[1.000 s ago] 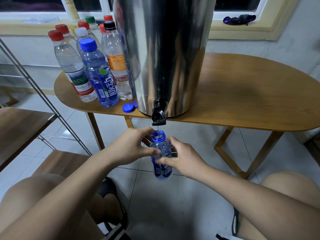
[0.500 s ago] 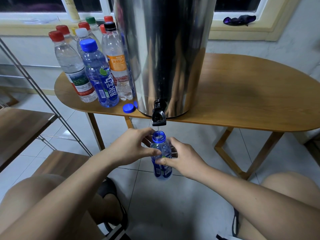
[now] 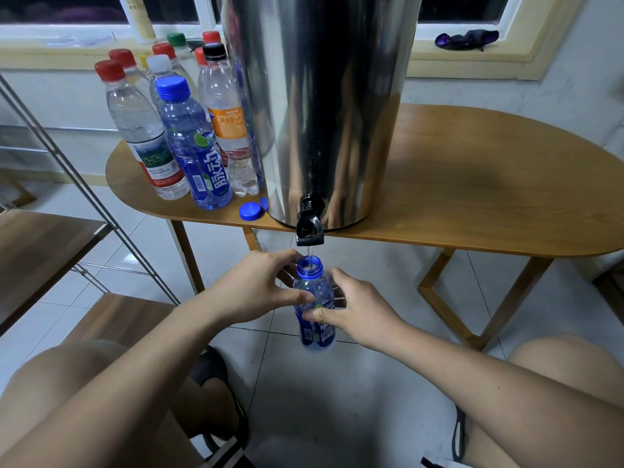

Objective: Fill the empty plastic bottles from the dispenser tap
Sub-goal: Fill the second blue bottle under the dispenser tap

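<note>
While water is streaming from the tap (image 3: 309, 228), both hands, left (image 3: 260, 287) and right (image 3: 354, 307), are gripping the bottle (image 3: 315, 309) at its six o'clock; filling is underway, and shutting the tap comes next.

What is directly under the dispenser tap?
The open blue bottle, gripped by the left hand and right hand, catches a thin stream; its fill level can't be judged.

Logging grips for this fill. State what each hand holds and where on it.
Both hold one blue bottle under the tap: left hand at its shoulder below the open neck, right hand around its middle, thumb on the label.
</note>
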Demonstrator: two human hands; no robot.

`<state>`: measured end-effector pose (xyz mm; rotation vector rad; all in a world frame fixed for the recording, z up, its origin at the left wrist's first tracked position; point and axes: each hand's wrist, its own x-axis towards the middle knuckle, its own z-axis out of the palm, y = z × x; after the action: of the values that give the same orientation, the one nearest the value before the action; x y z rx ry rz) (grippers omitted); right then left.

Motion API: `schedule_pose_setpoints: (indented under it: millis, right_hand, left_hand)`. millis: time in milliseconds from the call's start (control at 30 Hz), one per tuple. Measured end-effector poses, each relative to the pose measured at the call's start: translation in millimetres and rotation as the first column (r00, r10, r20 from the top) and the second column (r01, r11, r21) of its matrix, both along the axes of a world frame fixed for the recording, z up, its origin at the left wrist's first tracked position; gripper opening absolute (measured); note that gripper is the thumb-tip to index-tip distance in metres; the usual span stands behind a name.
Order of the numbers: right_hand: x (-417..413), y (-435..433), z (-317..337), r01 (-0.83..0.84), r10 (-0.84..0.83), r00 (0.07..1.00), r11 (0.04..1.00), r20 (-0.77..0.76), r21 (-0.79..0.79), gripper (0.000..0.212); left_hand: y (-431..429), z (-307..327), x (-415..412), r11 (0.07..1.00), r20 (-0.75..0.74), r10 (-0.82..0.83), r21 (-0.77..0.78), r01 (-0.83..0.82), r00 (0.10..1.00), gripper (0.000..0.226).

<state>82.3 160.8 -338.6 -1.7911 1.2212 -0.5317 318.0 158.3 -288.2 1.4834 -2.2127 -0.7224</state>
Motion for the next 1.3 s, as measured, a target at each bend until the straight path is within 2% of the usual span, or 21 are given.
schedule_pose_setpoints:
  millis: [367,800,1300]
  right_hand:
    - [0.0,0.0,0.0,0.006,-0.006,1.000,1.000,-0.002,0.004,0.070]
    - [0.2,-1.5,0.3,0.030,-0.030,0.999,1.000,-0.010,-0.004,0.071]
    - [0.2,0.6,1.5,0.030,-0.030,0.999,1.000,0.013,0.008,0.070]
  left_hand:
    - [-0.2,-1.0,0.4,1.000,-0.015,0.002,-0.012,-0.002,1.000,0.048]
    - [-1.3,0.0,1.0,1.000,0.004,0.008,-0.003,-0.008,1.000,0.058]
    - [-0.5,-0.5,0.5,1.000,-0.002,0.002,-0.007,-0.002,1.000,0.054]
